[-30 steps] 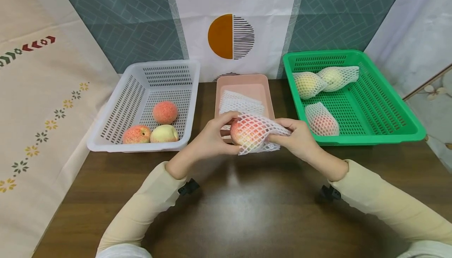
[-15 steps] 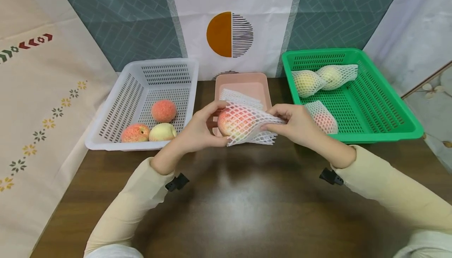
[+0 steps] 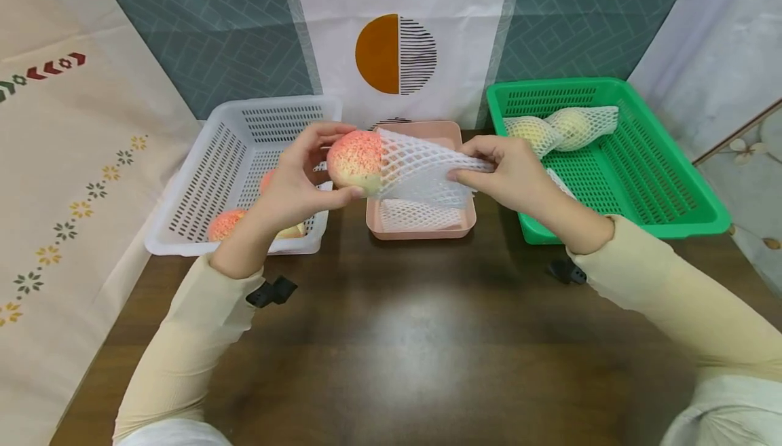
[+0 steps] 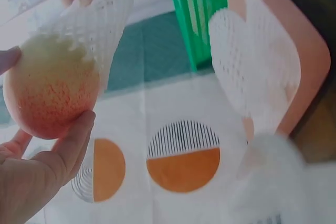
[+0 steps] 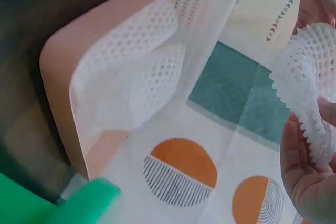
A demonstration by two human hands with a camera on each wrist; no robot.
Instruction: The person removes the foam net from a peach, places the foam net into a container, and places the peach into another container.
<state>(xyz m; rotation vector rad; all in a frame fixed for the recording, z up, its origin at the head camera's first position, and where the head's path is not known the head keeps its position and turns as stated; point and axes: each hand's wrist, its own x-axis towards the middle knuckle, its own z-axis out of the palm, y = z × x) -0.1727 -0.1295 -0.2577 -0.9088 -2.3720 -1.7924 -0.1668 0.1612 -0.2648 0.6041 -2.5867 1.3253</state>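
My left hand (image 3: 293, 184) grips a red and pale-yellow peach (image 3: 356, 161) above the gap between the white basket and the pink tray. A white foam net sleeve (image 3: 421, 169) covers the peach's right part, and its red left part is bare. My right hand (image 3: 510, 171) pinches the sleeve's free end between thumb and fingers. In the left wrist view, fingers curl under the peach (image 4: 52, 87) while the sleeve (image 4: 107, 24) stretches away to the right hand. The right wrist view shows the sleeve's scalloped edge (image 5: 310, 124) between thumb and fingers.
The pink tray (image 3: 421, 234) holds more foam net sleeves (image 3: 418, 215). At left, a white basket (image 3: 183, 248) contains loose peaches (image 3: 225, 225), partly behind the left arm. A green basket (image 3: 672, 229) at right has net-covered fruit (image 3: 577, 127). Wooden table (image 3: 415, 351) lies in front.
Both hands have risen, and the left hand has carried the peach leftward. The sleeve now stretches longer between the hands, and more of the peach is bare.
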